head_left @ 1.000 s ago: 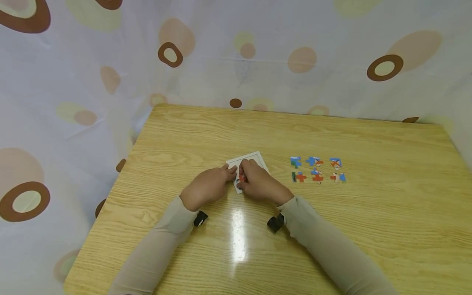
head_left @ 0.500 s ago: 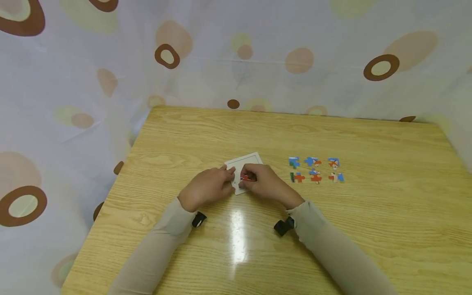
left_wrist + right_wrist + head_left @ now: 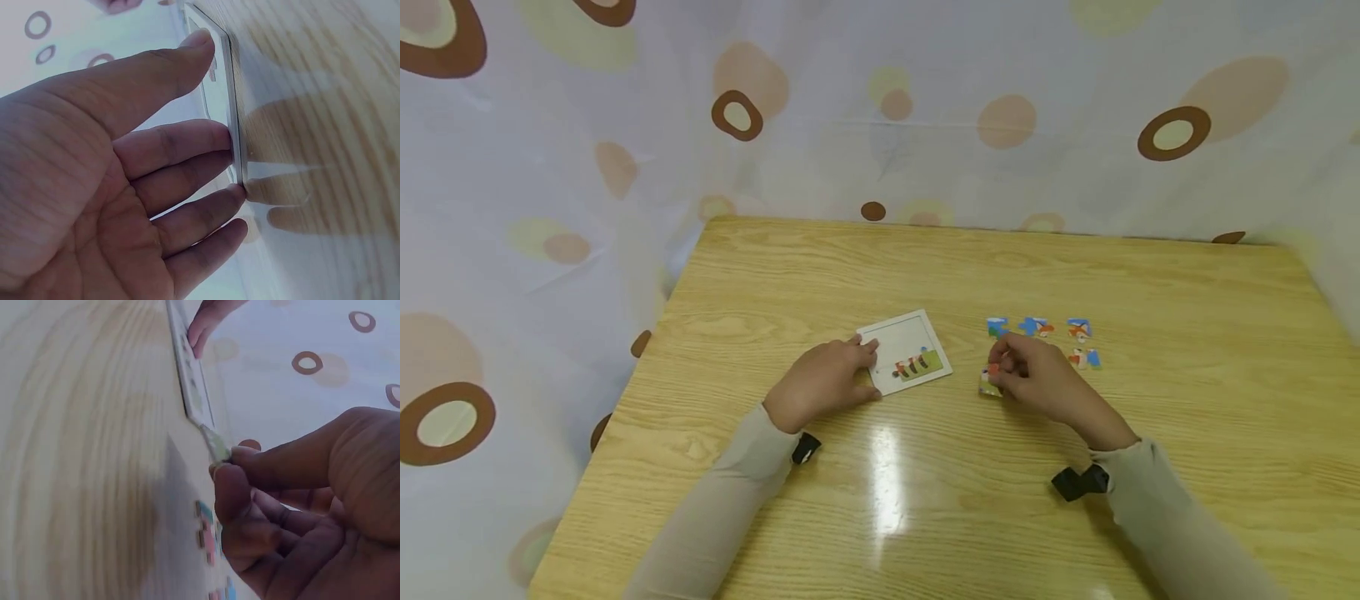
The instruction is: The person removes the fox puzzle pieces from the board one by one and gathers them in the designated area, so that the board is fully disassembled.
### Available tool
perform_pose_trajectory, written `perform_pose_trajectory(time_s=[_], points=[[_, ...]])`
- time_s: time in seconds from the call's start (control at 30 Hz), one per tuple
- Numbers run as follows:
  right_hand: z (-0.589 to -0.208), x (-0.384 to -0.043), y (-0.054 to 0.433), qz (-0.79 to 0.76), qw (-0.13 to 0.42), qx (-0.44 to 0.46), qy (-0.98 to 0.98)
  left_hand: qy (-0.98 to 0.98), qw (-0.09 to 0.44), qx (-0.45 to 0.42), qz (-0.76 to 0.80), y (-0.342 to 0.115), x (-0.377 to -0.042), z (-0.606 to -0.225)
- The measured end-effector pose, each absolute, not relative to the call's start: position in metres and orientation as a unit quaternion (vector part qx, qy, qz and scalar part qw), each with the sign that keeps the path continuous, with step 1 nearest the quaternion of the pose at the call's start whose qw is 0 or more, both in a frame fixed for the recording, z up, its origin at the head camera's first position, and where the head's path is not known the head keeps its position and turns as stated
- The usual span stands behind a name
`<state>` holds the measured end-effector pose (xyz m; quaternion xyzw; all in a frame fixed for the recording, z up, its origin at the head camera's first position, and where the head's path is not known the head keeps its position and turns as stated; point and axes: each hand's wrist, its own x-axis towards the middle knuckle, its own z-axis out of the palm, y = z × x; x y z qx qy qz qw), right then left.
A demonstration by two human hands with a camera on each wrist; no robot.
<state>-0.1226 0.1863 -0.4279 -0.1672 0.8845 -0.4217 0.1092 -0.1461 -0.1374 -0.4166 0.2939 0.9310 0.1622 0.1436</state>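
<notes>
My left hand (image 3: 823, 377) rests at the left edge of a white puzzle tray (image 3: 891, 335), fingers fairly straight, fingertips and thumb (image 3: 199, 40) touching its rim. Pieces with green and a brown-striped picture (image 3: 919, 365) lie along the tray's near right side. To the right of the tray, my right hand (image 3: 1045, 377) pinches a red and green puzzle piece (image 3: 989, 383) between thumb and fingertips. The right wrist view shows that piece (image 3: 215, 445) edge-on, close over the table. Fingers cover part of it.
Loose puzzle pieces stand in two rows at right, among them a fox-face piece (image 3: 1079, 328) and a blue-and-cream piece (image 3: 1084, 359). My right hand hides some of them. The wooden table (image 3: 760, 283) meets a patterned cloth (image 3: 820, 167) behind.
My right hand has moved right, off the tray, with a puzzle piece pinched in its fingers. Pieces it covered in the tray now show. My left hand stays at the tray.
</notes>
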Motion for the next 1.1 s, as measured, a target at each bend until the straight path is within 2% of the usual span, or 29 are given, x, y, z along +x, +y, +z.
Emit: perform_pose_trajectory(time_s=[0.23,0.57,0.87,1.1], points=[[-0.432,-0.106,0.194,-0.325,0.078,-0.17,0.927,0.93,0.15,0.291,0.167,-0.14,-0.145,-0.416],[-0.436,-0.103,0.191,-0.29,0.033,-0.18,0.939,0.928,0.138,0.292,0.185,-0.142,-0.147,-0.419],[-0.436,-0.093,0.195,-0.268,0.063,-0.169,0.946,0.928,0.143,0.292,0.184,-0.142,-0.146,-0.418],[-0.436,-0.095,0.194,-0.269,0.055,-0.195,0.942,0.927,0.144,0.289,0.191,-0.142,-0.147,-0.419]])
